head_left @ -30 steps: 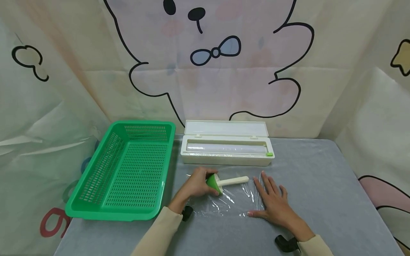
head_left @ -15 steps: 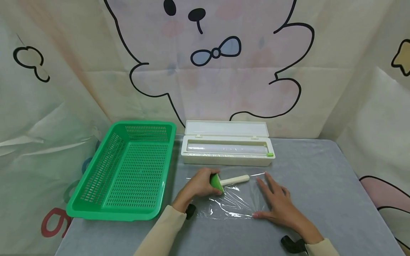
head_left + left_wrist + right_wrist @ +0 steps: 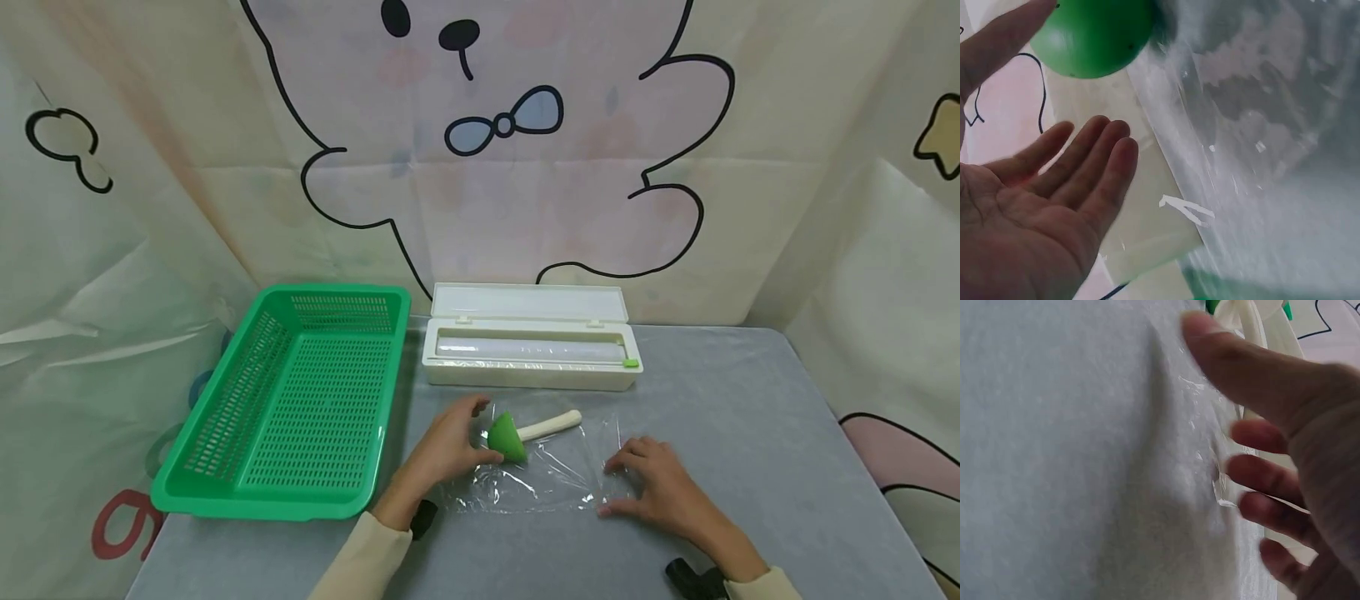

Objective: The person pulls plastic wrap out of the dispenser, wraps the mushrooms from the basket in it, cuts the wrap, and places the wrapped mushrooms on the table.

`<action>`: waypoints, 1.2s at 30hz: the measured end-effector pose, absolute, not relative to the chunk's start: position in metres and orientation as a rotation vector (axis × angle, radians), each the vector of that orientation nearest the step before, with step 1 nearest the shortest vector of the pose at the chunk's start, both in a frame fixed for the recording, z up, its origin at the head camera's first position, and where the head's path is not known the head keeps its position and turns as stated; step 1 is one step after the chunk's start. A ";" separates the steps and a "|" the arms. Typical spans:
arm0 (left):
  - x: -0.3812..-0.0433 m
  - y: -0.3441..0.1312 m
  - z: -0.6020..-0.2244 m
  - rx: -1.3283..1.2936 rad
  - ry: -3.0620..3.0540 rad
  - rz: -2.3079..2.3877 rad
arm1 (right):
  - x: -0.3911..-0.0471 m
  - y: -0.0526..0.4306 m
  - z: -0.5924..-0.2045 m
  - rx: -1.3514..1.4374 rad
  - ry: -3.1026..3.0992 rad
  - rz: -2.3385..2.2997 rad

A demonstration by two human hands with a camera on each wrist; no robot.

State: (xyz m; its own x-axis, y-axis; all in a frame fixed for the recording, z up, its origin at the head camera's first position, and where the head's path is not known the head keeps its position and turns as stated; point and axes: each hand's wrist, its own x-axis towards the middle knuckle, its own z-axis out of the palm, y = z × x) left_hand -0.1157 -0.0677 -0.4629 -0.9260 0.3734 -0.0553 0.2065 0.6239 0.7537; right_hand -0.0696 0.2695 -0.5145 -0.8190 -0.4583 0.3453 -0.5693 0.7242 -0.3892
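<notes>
A green dome-headed object (image 3: pixel 507 438) with a white stick handle lies on a sheet of clear plastic film (image 3: pixel 536 487), its handle pointing right. Just left of the green head is my left hand (image 3: pixel 448 446), thumb and fingers spread apart with nothing gripped. The left wrist view shows the smooth green dome (image 3: pixel 1094 37) near the thumb, the fingers relaxed. My right hand (image 3: pixel 658 493) hovers or rests by the film's right edge; which one I cannot tell. Its fingers are loosely bent and hold nothing in the right wrist view.
Behind the film stands a white cling film dispenser (image 3: pixel 532 377), lid raised, with a roll inside and a green slider (image 3: pixel 631 363). A green perforated basket (image 3: pixel 341 505) occupies the left of the grey-covered table (image 3: pixel 750 433). Printed cloth (image 3: pixel 585 217) hangs behind.
My left hand has let go of the green head and drawn back left; the object now shows more of its dome. The right hand's fingers have bent and withdrawn from the film's far corner.
</notes>
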 end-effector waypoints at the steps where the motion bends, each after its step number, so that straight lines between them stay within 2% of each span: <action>1: -0.112 -0.071 -0.463 0.499 2.661 1.174 | -0.069 0.270 -0.514 0.840 -2.718 0.725; 11: -0.091 -0.094 -0.470 0.814 2.688 0.536 | -0.071 0.273 -0.506 0.962 -2.819 0.711; 17: -0.089 -0.096 -0.475 0.913 2.733 0.534 | -0.069 0.274 -0.503 0.986 -2.835 0.680; 36: -0.094 -0.099 -0.451 0.415 2.878 1.279 | -0.079 0.281 -0.478 0.915 -2.674 0.993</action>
